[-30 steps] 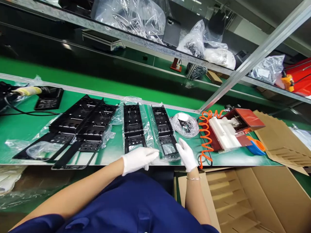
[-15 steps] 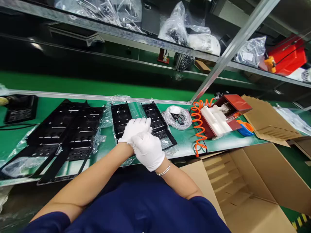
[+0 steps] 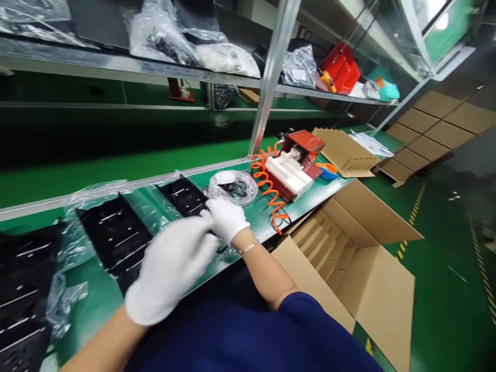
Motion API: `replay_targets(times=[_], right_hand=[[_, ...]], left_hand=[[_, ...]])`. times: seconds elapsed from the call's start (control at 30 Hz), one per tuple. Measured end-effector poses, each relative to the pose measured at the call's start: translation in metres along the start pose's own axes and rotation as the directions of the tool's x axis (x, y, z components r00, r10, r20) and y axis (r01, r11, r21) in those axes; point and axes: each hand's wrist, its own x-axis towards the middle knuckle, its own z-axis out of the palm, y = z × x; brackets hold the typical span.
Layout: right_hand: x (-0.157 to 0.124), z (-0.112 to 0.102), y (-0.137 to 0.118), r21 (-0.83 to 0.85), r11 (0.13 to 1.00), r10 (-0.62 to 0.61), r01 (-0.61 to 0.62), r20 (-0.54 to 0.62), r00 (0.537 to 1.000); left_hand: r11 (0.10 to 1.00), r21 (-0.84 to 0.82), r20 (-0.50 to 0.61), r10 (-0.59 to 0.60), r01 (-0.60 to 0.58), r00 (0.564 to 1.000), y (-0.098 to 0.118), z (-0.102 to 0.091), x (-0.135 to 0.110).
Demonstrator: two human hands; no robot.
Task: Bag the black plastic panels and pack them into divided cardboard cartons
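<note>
Our left hand (image 3: 174, 266) and right hand (image 3: 228, 219) sit close together, fingers curled; we cannot tell whether either grips anything. Black trays (image 3: 185, 195) lie at ten o'clock from them, on plastic (image 3: 79, 243) probably preventing scratches.

Along the workbench (image 3: 259, 219), left to right, lie three panels (image 3: 114, 235), a bag of parts (image 3: 235, 189), a hose (image 3: 270, 192), a machine (image 3: 290, 170) and cardboard inserts (image 3: 341, 149); the hose reaches the front edge; a carton (image 3: 387, 305) stands before that edge; a shelf (image 3: 166, 72) spans above the rear edge.
</note>
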Motion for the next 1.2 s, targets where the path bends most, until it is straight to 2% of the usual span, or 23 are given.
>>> replay_targets(times=[0.03,0.07,0.13,0.23,0.4,0.5,0.73,0.8,0.87,0.93,0.97,1.0,1.03,1.1,1.17,1.2], right_hand=[[0.006,0.0,0.006,-0.014,0.998,0.067,-0.067,-0.019,0.998],[0.011,0.0,0.011,-0.019,0.995,0.098,-0.099,-0.035,0.995],[0.016,0.002,0.014,-0.015,0.994,0.111,-0.112,-0.055,0.992],[0.017,0.007,0.014,0.02,0.989,0.146,-0.146,-0.024,0.989],[0.016,0.013,0.017,0.091,0.978,0.189,-0.186,-0.032,0.981],[0.016,0.015,0.02,0.114,0.973,0.209,-0.202,-0.047,0.977],[0.015,0.015,0.029,0.091,0.975,0.211,-0.203,-0.091,0.973],[0.011,0.014,0.029,0.072,0.974,0.223,-0.217,-0.099,0.97],[0.004,0.011,0.029,0.041,0.978,0.208,-0.204,-0.176,0.962],[-0.007,0.005,0.03,0.029,0.99,0.142,-0.141,-0.331,0.933],[-0.014,0.001,0.033,0.034,0.994,0.112,-0.108,-0.409,0.906],[-0.022,-0.003,0.038,0.047,0.995,0.1,-0.088,-0.466,0.879],[-0.032,-0.008,0.045,0.068,0.995,0.101,-0.078,-0.493,0.864],[-0.057,-0.015,0.073,0.123,0.988,0.143,-0.095,-0.485,0.863],[-0.094,-0.017,0.116,0.198,0.967,0.234,-0.159,-0.451,0.861],[-0.116,-0.016,0.142,0.248,0.94,0.325,-0.235,-0.442,0.836]], left_hand=[[0.987,0.045,0.092,0.148,-0.152,0.985,0.008,0.01,-0.004],[0.965,0.096,0.129,0.232,-0.245,0.964,0.014,0.021,-0.007],[0.937,0.166,0.126,0.289,-0.307,0.949,0.02,0.039,-0.01],[0.937,0.133,0.132,0.306,-0.323,0.943,0.017,0.053,-0.007],[0.904,0.299,0.144,0.273,-0.305,0.951,0.008,0.056,-0.003],[0.903,0.303,0.139,0.273,-0.303,0.952,0.009,0.058,-0.003],[0.908,0.396,0.124,0.096,-0.138,0.988,0.002,0.065,0.001],[0.934,0.329,0.156,0.093,-0.14,0.983,0.0,0.065,0.0],[0.971,0.102,0.244,0.187,-0.217,0.952,0.003,0.065,-0.004],[0.94,-0.164,0.34,0.34,-0.301,0.877,0.015,0.066,-0.01],[0.91,-0.264,0.375,0.403,-0.321,0.835,0.022,0.068,-0.013],[0.892,-0.32,0.392,0.433,-0.321,0.812,0.029,0.07,-0.015],[0.889,-0.343,0.403,0.432,-0.304,0.807,0.035,0.072,-0.017],[0.899,-0.37,0.443,0.391,-0.233,0.807,0.04,0.074,-0.02],[0.927,-0.355,0.494,0.298,-0.123,0.817,0.034,0.07,-0.022],[0.939,-0.341,0.516,0.23,-0.049,0.825,0.027,0.065,-0.024]])
